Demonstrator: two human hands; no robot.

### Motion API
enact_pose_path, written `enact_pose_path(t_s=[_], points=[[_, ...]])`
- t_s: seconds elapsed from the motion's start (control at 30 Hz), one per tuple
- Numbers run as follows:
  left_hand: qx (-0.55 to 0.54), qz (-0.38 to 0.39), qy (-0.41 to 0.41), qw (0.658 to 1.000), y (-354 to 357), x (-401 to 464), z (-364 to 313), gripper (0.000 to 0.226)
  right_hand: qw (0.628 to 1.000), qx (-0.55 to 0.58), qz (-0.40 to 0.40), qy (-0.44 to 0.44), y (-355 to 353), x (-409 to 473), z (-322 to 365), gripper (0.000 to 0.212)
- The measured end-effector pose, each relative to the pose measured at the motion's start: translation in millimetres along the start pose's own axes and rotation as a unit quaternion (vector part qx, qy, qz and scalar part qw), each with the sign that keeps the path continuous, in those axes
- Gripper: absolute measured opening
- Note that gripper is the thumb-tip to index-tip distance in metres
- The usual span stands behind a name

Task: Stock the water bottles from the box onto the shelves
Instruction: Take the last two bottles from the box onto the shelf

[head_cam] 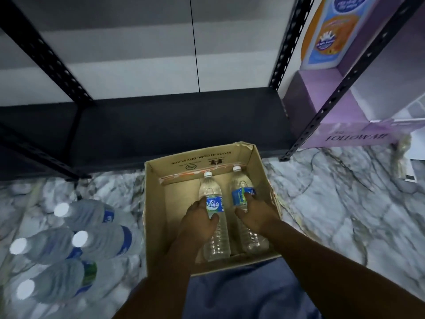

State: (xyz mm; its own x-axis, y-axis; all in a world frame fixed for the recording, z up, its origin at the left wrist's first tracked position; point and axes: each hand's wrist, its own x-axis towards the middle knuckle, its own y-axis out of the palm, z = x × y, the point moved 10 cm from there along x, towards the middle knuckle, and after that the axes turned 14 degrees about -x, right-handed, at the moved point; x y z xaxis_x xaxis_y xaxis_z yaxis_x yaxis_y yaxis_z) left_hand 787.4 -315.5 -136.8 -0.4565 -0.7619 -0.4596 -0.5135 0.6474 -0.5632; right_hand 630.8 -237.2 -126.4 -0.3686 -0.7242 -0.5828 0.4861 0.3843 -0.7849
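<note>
Marble floor point(333, 203), bare black metal shelf point(161, 120): no stocking showed yet.
Left hand point(197, 221) and right hand point(255, 211) each held a clear plastic water bottle, left one point(212, 187), right one point(241, 183), inside the brown cardboard box point(156, 203).

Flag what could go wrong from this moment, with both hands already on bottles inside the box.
Each hand, left hand and right hand, grips its bottle, left bottle and right bottle, one-handed around the label; one could slip on lifting. The bottles on the floor beside the cardboard box could get knocked.

left hand point(199, 218) gripping bottle point(215, 217), box point(154, 215)
</note>
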Motion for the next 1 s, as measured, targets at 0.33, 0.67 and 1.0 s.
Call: enact_pose_path(t_s=[0.33,0.67,1.0], points=[[-0.082,-0.044,-0.035,0.995,50.3,66.0,75.0,0.067,0.998,0.010,-0.043,0.042,55.8,87.2,-23.4,0.082],[-0.211,-0.080,-0.044,0.973,80.4,90.7,101.1,0.098,0.989,0.002,-0.136,0.063,64.8,111.6,-35.8,0.087],[-0.241,-0.059,-0.074,0.966,88.5,90.5,109.7,0.118,0.986,-0.010,-0.141,0.089,73.2,123.5,-39.9,0.097]])
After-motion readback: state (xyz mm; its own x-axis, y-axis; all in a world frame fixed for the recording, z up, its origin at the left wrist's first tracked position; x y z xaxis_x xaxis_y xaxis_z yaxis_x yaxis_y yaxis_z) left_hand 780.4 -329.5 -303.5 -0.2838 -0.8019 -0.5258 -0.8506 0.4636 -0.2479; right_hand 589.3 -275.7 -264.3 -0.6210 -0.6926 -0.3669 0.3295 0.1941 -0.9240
